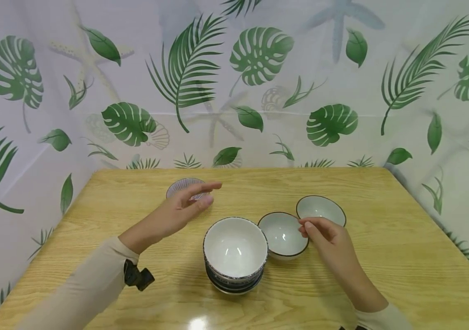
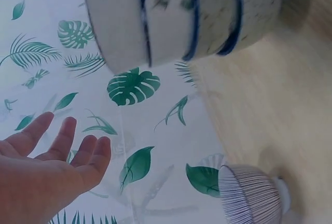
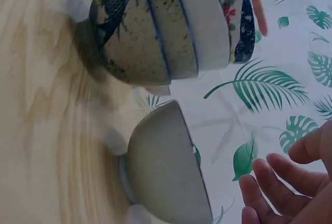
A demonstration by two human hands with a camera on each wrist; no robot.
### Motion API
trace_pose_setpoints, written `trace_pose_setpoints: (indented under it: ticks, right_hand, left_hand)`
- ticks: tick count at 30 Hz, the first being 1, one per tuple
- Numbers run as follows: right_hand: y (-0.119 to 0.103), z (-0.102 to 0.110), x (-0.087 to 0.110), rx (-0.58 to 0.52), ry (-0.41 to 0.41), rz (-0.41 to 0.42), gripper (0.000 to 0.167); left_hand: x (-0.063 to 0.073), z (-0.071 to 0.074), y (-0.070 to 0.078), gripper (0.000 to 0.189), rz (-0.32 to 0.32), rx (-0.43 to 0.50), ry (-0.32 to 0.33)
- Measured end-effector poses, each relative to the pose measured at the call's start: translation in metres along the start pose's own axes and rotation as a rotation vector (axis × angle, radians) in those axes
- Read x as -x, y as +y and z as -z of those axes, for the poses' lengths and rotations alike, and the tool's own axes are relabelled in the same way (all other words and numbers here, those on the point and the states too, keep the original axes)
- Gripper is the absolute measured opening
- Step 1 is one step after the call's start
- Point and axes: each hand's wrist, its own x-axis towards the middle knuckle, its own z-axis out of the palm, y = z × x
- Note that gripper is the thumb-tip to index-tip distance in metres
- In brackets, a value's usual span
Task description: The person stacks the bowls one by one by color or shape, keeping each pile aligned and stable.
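A stack of several nested bowls [image 1: 234, 247] stands mid-table, its top bowl white inside. Painted, speckled sides of the stack [image 3: 135, 37] show in the right wrist view. My left hand [image 1: 177, 213] hovers over the table with fingers extended, holding nothing; in the head view it overlaps a small striped bowl [image 1: 182, 184] behind it. To the right of the stack sits a dark-rimmed pale bowl [image 1: 280, 233]. My right hand [image 1: 335, 243] hangs by that bowl's right rim, fingers loosely bent and nothing in them; the right wrist view shows them apart from the bowl [image 3: 161, 167].
Behind my right hand, a second dark-rimmed pale bowl [image 1: 321, 206] stands close to the first. The wooden table [image 1: 156, 293] ends at the back and sides against a leaf-patterned cloth [image 1: 214, 91]. A dark strap [image 1: 137, 275] circles my left wrist.
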Motion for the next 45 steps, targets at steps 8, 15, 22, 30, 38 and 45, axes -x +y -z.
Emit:
trace_pose_setpoints:
  ticks: [8,15,22,30,38,45]
  right_hand:
    - [0.012,0.006,0.008,0.24,0.0,-0.188,0.035]
    - [0.031,0.007,0.005,-0.309,-0.34,-0.531,0.073]
    - [0.048,0.003,0.002,-0.689,-0.424,-0.647,0.072]
    - [0.044,-0.008,0.005,-0.688,-0.252,-0.597,0.061]
    - [0.036,-0.017,0.004,-0.644,-0.167,-0.591,0.056]
    - [0.034,-0.016,0.003,-0.659,-0.133,-0.59,0.055]
  left_hand:
    - [-0.033,0.003,-0.001,0.052,0.049,-0.131,0.005]
    - [-0.054,0.002,-0.008,0.06,0.165,-0.051,-0.106]
    - [-0.062,0.001,-0.014,0.065,0.296,0.02,-0.144]
    - [-0.061,-0.001,-0.018,0.064,0.328,0.102,-0.133]
    - [-0.057,0.0,-0.021,0.068,0.317,0.084,-0.134]
    - [-0.057,0.0,-0.024,0.068,0.319,0.094,-0.144]
